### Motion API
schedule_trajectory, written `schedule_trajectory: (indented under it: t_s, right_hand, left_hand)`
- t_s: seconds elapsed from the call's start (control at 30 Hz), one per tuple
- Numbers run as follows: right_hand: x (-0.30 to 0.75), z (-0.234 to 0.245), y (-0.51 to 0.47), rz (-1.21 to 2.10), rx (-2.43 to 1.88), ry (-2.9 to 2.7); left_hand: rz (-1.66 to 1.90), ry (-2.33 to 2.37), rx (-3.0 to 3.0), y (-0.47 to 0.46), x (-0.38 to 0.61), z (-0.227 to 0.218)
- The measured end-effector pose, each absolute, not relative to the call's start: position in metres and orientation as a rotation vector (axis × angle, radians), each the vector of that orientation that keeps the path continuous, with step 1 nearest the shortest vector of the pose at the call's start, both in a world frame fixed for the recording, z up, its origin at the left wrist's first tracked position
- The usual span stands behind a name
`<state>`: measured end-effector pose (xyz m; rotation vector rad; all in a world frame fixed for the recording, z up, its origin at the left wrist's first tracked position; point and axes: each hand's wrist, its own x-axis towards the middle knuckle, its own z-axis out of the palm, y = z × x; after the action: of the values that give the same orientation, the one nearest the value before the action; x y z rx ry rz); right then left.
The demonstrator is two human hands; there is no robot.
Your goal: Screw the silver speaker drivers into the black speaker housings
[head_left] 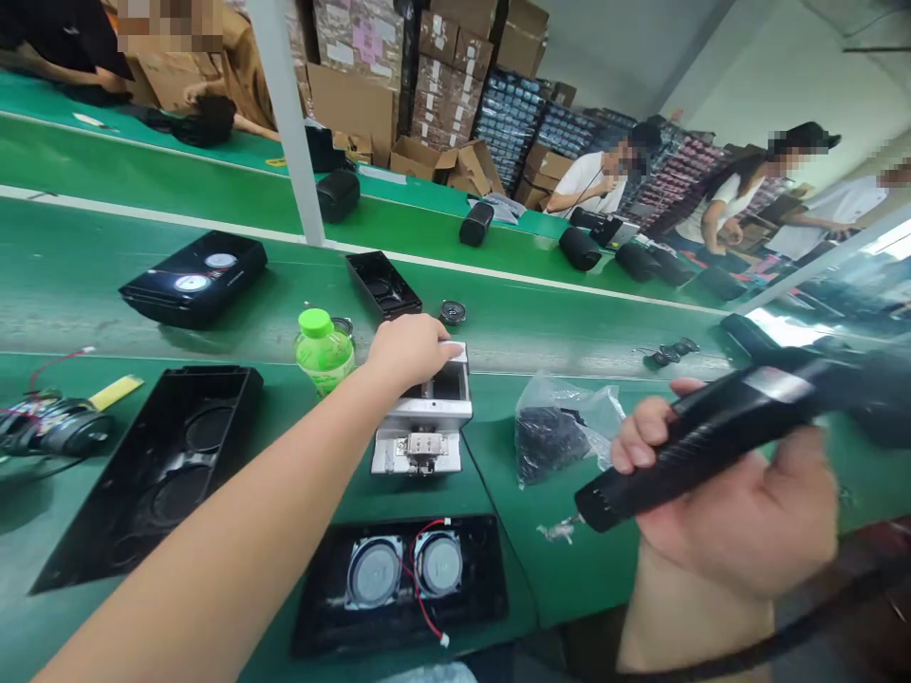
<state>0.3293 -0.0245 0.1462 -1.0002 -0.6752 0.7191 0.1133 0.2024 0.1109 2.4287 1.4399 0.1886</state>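
Note:
My left hand lies over the top of a silver metal clamping jig, its fingers curled on the jig's upper edge. My right hand is raised at the right and shut around a black electric screwdriver. Below the jig sits an open black speaker housing holding two round drivers joined by red wire. An empty black housing lies to the left, under my left forearm's side. A clear plastic bag of small black parts lies near my right hand.
A green-capped bottle stands beside the jig. A green conveyor belt carries black housings, a loose driver and cylindrical speakers. Wired components lie at far left. Co-workers sit along the belt, with stacked cartons behind them.

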Motion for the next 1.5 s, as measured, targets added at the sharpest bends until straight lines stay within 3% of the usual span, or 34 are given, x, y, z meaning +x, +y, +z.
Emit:
schedule_trajectory:
  t_s: [0.17,0.33,0.6,0.73,1.0,1.33,1.5]
  right_hand:
    - [0.314,0.132,-0.020,0.834,-1.035,-0.733]
    - [0.307,0.131,-0.029,0.643,-0.963,-0.872]
    - [0.291,0.113,-0.029,0.763,-1.076,-0.860]
    - [0.294,0.127,-0.038,0.731,-1.023,-0.831]
    - [0.267,0.116,-0.017,0.744,-0.851,-1.015]
    - [0.255,0.117,-0.002,0.651,-0.844,-0.999]
    - [0.276,0.095,0.004,0.737,-0.756,-1.028]
  left_hand:
    - [0.072,1.472,2.281,0.220,0.118,0.106]
    - [0.025,1.491,2.183,0.224,0.126,0.115]
    - [0.703,1.239,2.316,0.126,0.063,0.117]
    - [0.943,0.961,2.296,0.036,-0.019,0.076]
    - [0.517,1.205,2.207,-0.028,-0.082,-0.040]
    - [0.600,1.238,2.134,-0.028,-0.101,-0.055]
    - [0.647,1.387,2.146,-0.036,-0.126,-0.067]
